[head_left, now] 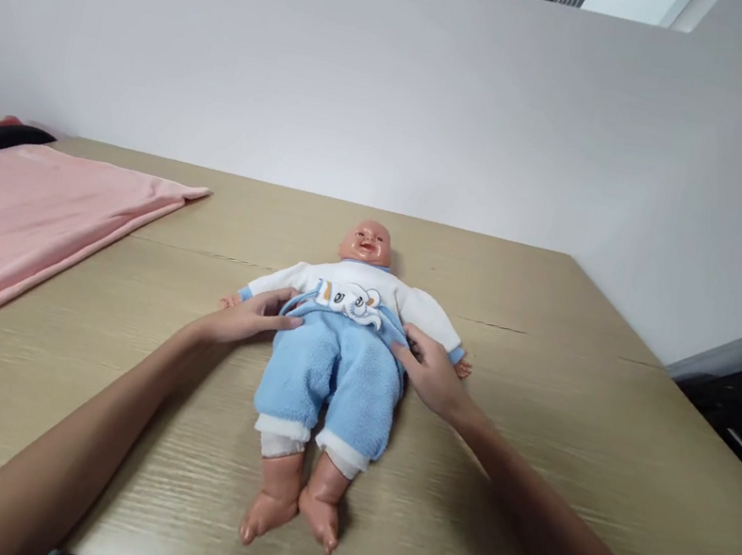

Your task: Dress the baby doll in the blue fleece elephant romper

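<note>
While a pink cloth (41, 229) lies spread on the left of the wooden table (554, 300), the left hand (255, 315) pinches one side of the waist of the blue trousers (302, 366) between thumb and fingers. Next comes the doll (369, 278) wearing them, lying on its back in the middle, head (366, 243) toward the white wall (377, 78), bare feet (270, 509) toward the near edge. The right hand (430, 371) pinches the opposite side of this waist.
</note>
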Tool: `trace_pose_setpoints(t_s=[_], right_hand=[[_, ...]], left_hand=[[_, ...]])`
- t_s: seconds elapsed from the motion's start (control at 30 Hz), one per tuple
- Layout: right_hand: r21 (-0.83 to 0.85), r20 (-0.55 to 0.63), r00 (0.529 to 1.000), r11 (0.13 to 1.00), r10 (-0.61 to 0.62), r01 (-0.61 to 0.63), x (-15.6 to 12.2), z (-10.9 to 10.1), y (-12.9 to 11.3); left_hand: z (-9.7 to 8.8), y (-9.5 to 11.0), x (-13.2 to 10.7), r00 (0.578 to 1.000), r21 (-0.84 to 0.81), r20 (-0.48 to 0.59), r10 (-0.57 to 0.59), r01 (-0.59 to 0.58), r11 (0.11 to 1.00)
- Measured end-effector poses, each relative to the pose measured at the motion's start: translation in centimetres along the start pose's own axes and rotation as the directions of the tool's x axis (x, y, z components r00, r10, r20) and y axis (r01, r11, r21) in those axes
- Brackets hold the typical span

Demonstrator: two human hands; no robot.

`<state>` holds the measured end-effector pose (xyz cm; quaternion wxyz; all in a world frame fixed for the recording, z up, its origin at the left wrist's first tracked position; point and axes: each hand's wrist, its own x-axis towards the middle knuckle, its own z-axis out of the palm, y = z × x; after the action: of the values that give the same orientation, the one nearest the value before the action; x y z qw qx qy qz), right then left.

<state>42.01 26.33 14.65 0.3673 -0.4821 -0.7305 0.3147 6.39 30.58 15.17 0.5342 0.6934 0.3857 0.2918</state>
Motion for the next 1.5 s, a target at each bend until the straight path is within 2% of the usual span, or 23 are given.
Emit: trace_pose_setpoints(t_s=[0.1, 0.2, 0.27, 0.33, 0.4, 0.43, 0.57, 0.67, 0.77, 0.87, 1.0, 1.1, 1.17, 1.23, 1.3, 1.33, 1.4, 1.5], right_hand=[[0.02, 0.081, 0.996, 1.0, -0.021, 0.019, -1.7, -0.9, 1.2], [0.21, 0.088, 0.995, 0.975, 0.056, -0.073, -2.4, -0.2, 2.5], [0.439, 0.036, 0.984, 0.882, 0.177, -0.174, -2.5, 1.0, 3.0], [0.627, 0.011, 0.958, 0.744, 0.288, -0.231, -2.3, 2.1, 3.1], [0.719, 0.027, 0.94, 0.647, 0.34, -0.255, -2.2, 2.8, 2.9], [0.733, 0.035, 0.936, 0.628, 0.35, -0.262, -2.2, 3.0, 2.7], [0.682, 0.023, 0.943, 0.685, 0.332, -0.258, -2.1, 3.1, 2.1], [0.647, -0.004, 0.957, 0.73, 0.291, -0.219, -2.0, 2.9, 2.1], [0.621, -0.049, 0.963, 0.763, 0.267, -0.18, -1.6, 2.6, 2.4], [0.572, -0.099, 0.962, 0.805, 0.254, -0.154, -1.3, 2.3, 2.6], [0.535, -0.153, 0.962, 0.838, 0.225, -0.111, -1.5, 2.1, 2.2], [0.497, -0.184, 0.961, 0.863, 0.205, -0.089, -2.1, 1.8, 1.2], [0.387, -0.204, 0.97, 0.921, 0.132, -0.044, -2.6, 1.3, 0.2], [0.178, -0.24, 0.97, 0.981, -0.027, 0.072, -2.8, 0.8, -1.0], [-0.014, -0.252, 0.95, 0.982, -0.187, 0.19, -2.5, 0.3, -1.9], [-0.049, -0.25, 0.944, 0.976, -0.216, 0.21, -2.3, 0.1, -2.2], [-0.024, -0.235, 0.959, 0.987, -0.16, 0.159, -1.3, 0.0, -2.1], [0.115, -0.198, 0.98, 0.993, 0.031, -0.008, 0.9, 0.2, -1.1]], left_hand=[[-1.1, 0.2, -1.3, 0.997, -0.01, 0.077, -0.033, 0.034, 0.999], [-0.6, 0.2, -1.7, 0.997, -0.101, 0.056, -0.056, 0.061, 0.993], [0.3, -0.1, -1.7, 0.995, -0.251, -0.048, -0.088, 0.073, 0.965], [1.4, -0.6, -1.5, 0.981, -0.434, -0.141, -0.131, 0.057, 0.899], [2.4, -1.2, -1.2, 0.972, -0.538, -0.177, -0.153, 0.035, 0.842], [2.8, -1.5, -1.0, 0.971, -0.553, -0.18, -0.154, 0.03, 0.833], [3.7, -2.0, -0.6, 0.976, -0.447, -0.191, -0.107, 0.01, 0.894], [3.4, -1.7, -0.6, 0.978, -0.278, -0.204, -0.048, -0.011, 0.961], [3.2, -1.2, -0.7, 0.983, -0.187, -0.179, -0.044, 0.01, 0.982], [3.6, -0.9, -0.7, 0.989, -0.267, -0.137, -0.052, 0.014, 0.964], [4.6, -0.9, -0.5, 0.978, -0.464, -0.2, -0.05, -0.05, 0.884], [4.5, -1.1, -0.4, 0.974, -0.447, -0.226, 0.002, -0.105, 0.888], [4.3, -1.1, -0.4, 0.971, -0.348, -0.236, 0.025, -0.108, 0.931], [4.1, -1.0, -0.4, 0.961, -0.239, -0.268, 0.069, -0.136, 0.962], [4.1, -0.5, -0.3, 0.946, -0.192, -0.297, 0.127, -0.189, 0.963], [4.2, -0.2, -0.1, 0.939, -0.195, -0.314, 0.14, -0.208, 0.958], [4.4, 0.4, 0.4, 0.934, -0.216, -0.341, 0.111, -0.193, 0.957], [4.2, 1.0, 1.4, 0.94, -0.21, -0.341, 0.035, -0.112, 0.971]])
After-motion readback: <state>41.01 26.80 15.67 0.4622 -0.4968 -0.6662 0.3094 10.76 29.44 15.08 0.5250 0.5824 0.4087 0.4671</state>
